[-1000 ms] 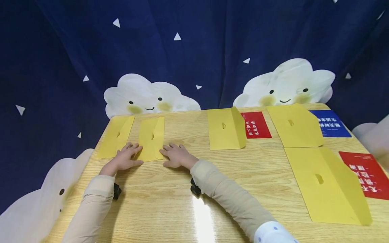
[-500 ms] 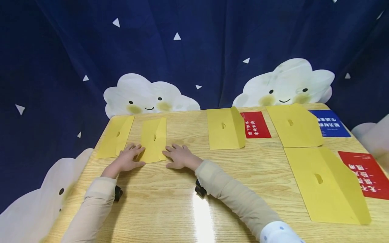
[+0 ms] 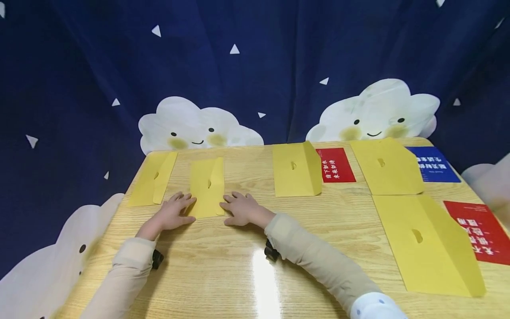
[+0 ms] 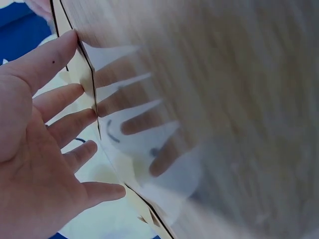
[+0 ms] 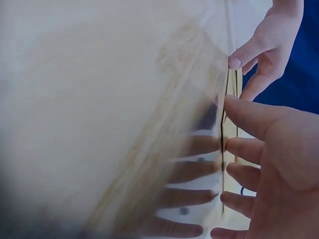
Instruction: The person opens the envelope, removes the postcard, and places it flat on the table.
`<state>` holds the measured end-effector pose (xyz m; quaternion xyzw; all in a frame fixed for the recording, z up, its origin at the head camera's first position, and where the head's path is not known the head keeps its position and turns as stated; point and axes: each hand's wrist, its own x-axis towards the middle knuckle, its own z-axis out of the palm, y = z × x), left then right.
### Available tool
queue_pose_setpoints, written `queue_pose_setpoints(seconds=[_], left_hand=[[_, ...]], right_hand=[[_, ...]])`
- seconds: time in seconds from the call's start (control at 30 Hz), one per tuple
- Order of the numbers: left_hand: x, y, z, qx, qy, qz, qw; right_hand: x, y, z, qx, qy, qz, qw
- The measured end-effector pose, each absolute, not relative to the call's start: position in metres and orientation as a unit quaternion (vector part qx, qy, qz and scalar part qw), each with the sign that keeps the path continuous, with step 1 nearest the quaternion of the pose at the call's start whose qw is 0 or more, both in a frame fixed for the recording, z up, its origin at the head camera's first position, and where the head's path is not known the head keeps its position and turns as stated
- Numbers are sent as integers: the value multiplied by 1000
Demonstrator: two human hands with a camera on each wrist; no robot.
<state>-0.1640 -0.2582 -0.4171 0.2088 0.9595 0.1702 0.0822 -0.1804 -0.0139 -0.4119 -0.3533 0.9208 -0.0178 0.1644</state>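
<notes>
A small yellow envelope point(image 3: 207, 188) with a slot at its flap lies flat between my two hands in the head view. My left hand point(image 3: 172, 212) touches its left edge with spread fingers, palm down. On the opposite edge, the fingertips of my right hand point(image 3: 244, 210) rest in the same way. Both wrist views show the left hand point(image 4: 50, 144) and the right hand point(image 5: 279, 164) with fingers extended along the thin paper edge, and their reflections on the glossy table. Left of this envelope lies another yellow envelope point(image 3: 149, 181), its flap folded over.
Right of my hands lie three more yellow envelopes, a middle envelope point(image 3: 288, 173), a back right envelope point(image 3: 382, 170) and a large front envelope point(image 3: 414, 261), flaps unfolded. A red card point(image 3: 338, 165), a blue card point(image 3: 438, 166) and another red card point(image 3: 486, 235) sit beside them.
Both hands and the small envelope between them have slid a little to the right and slightly toward me. The other envelopes and cards have stayed put.
</notes>
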Motion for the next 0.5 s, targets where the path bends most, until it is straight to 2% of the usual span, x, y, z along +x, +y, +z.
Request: queue_pose_setpoints(seconds=[0.5], left_hand=[[-146,-235,-413,217,962,143,85]], right_hand=[[-162,12,-404,-394,905,-34,155]])
